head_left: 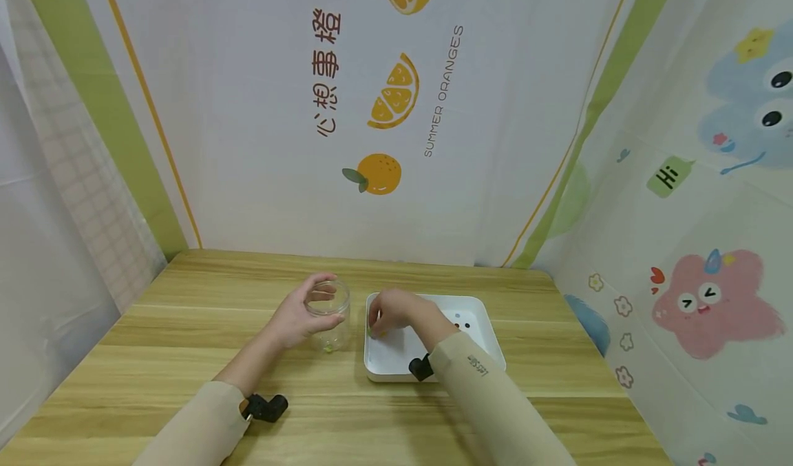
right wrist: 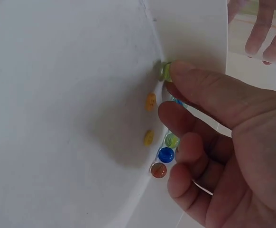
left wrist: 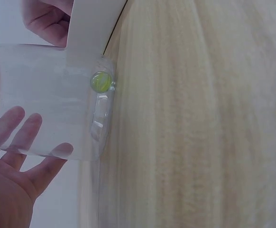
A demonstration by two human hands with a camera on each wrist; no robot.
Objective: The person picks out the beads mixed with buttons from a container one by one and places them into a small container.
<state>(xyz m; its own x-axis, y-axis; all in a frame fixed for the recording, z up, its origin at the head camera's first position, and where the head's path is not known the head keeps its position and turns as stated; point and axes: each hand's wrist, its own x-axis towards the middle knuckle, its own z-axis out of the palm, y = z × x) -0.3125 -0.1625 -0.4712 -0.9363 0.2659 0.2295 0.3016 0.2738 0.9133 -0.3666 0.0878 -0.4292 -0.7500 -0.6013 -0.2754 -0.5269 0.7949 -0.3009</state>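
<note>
My left hand (head_left: pixel 301 314) holds a clear jar (head_left: pixel 337 325) near its rim, thumb and fingers spread round its sides. The jar stands upright on the table, and a yellow-green marble (left wrist: pixel 101 82) lies at its bottom. Inside the white tray (head_left: pixel 396 376), my right hand (head_left: pixel 394 309) pinches a green marble (right wrist: pixel 165 71) with the thumb at the tray's wall; the index fingertip is partly hidden. Below those fingertips, along the wall, lie a blue marble (right wrist: pixel 166 155), a reddish-brown marble (right wrist: pixel 159 170) and another green marble (right wrist: pixel 171 140). Two yellow pill-like pieces (right wrist: pixel 150 101) lie beside them.
Dark and coloured small pieces (head_left: pixel 467 325) lie in the tray's right part. The jar stands just left of the tray on the wooden table (head_left: pixel 322 418). Printed curtains (head_left: pixel 279 197) hang behind and at the sides.
</note>
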